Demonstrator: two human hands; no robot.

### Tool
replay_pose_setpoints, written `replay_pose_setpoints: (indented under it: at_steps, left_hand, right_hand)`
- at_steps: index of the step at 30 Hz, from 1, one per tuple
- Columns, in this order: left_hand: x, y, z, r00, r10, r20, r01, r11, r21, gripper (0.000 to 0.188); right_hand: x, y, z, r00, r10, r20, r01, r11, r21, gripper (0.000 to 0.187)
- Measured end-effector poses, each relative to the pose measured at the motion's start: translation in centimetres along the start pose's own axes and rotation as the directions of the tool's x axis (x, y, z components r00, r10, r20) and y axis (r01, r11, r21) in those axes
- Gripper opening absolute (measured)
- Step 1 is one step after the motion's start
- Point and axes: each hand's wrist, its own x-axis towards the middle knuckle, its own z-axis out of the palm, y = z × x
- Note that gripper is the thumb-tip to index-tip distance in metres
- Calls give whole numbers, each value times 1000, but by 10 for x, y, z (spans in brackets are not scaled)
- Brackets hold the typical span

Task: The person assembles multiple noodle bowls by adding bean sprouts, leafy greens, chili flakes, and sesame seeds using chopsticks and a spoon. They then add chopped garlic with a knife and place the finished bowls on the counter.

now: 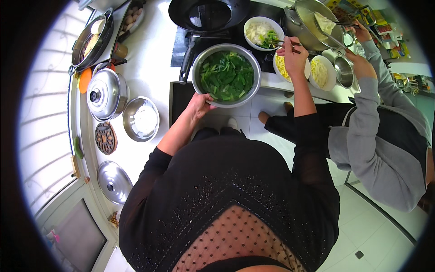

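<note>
My left hand (199,106) is closed on the near rim of a steel bowl (195,77), which is filled with chopped green leaves (229,75). In my right hand (294,58) I grip dark chopsticks (295,44). Their tips reach the green leaves (271,40) at the right side of a white bowl (248,22), beside pale food that looks like noodles. Below my right hand stands a bowl of yellow strips (281,67), partly covered by my wrist. Another white bowl (332,68) of pale shreds sits to its right.
A co-worker in grey sleeves (376,136) stands at right, lifting pale food over a large pot (301,34) with a long-handled tool. A black wok (206,16) is at the back; its handle (186,61) points toward me. A lidded pot (102,93) and empty steel bowl (154,120) stand left.
</note>
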Motion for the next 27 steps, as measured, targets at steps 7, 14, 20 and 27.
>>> replay_pose_setpoints:
  at_steps: [7,14,20,27]
  left_hand:
    - [7,-3,-5,1000,12,12,-12,999,33,49]
    - [2,-2,-1,998,29,-49,-27,999,41,41]
    - [-5,4,5,999,23,-35,-21,998,54,42]
    - [-5,4,8,997,52,-59,-47,996,81,44]
  right_hand:
    - [-7,-18,-5,1000,15,-22,-16,999,-52,22]
    - [-50,-34,-18,990,123,71,-135,972,194,28]
    - [-96,-21,-25,854,393,342,-440,895,69,31]
    - [-122,53,-3,910,368,188,-410,866,286,33]
